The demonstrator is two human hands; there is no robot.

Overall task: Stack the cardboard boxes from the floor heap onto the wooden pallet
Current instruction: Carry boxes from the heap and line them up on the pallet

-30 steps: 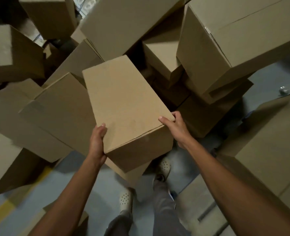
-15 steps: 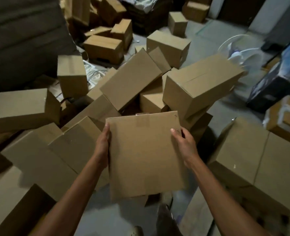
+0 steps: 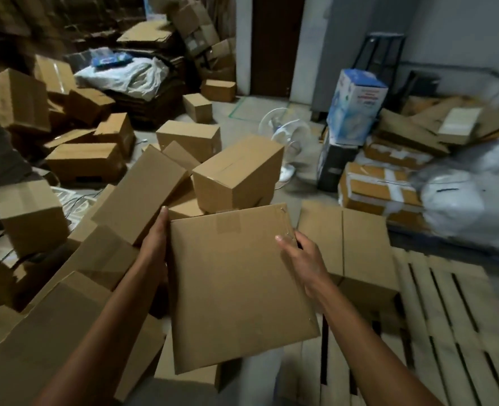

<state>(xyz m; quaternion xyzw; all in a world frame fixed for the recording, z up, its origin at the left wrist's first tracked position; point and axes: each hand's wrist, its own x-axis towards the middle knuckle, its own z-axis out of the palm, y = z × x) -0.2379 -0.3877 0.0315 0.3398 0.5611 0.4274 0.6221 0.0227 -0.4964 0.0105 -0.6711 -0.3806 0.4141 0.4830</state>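
I hold a plain taped cardboard box (image 3: 236, 285) up in front of me, its broad face toward the camera. My left hand (image 3: 156, 244) presses flat on its left side and my right hand (image 3: 303, 259) grips its right edge. The wooden pallet (image 3: 447, 323) with pale slats lies on the floor at the lower right. One wide cardboard box (image 3: 350, 244) stands on the pallet's far left corner, just behind my right hand. The floor heap of boxes (image 3: 142, 186) spreads across the left and centre.
A white floor fan (image 3: 286, 136) stands behind the heap. A blue-and-white carton (image 3: 355, 106) sits on a black box at the right, beside taped parcels (image 3: 382, 186) and a white sack (image 3: 470, 197). A dark door (image 3: 274, 45) is at the back.
The box has come up off the heap and turned its broad face toward me. My view has swung up and to the right, so the pallet now shows at the lower right.
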